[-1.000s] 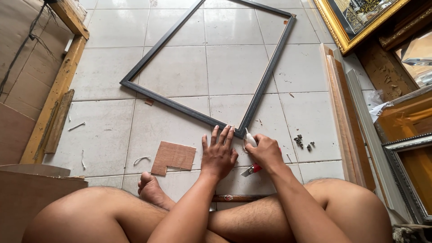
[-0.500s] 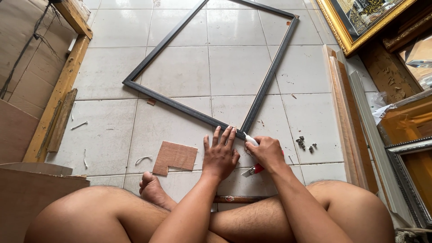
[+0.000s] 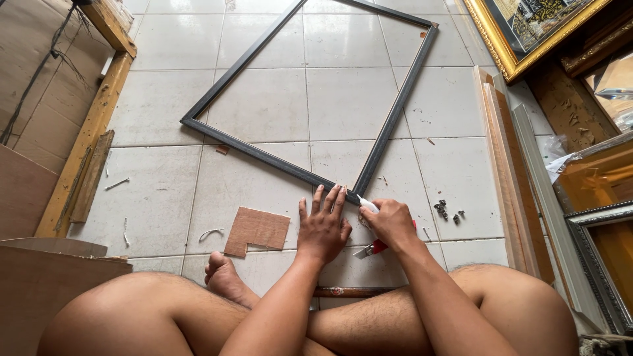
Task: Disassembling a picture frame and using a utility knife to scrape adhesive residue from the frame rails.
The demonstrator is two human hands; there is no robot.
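Little shifts: our left hand (image 3: 323, 227) stays spread flat, pinning the dark rectangular frame (image 3: 277, 157); our right hand (image 3: 389, 221) keeps gripping a small white tube (image 3: 368, 206) at its corner.

Bare tiles (image 3: 264, 105) inside frame (image 3: 264, 155); screws (image 3: 447, 211) perhaps obstruct right.
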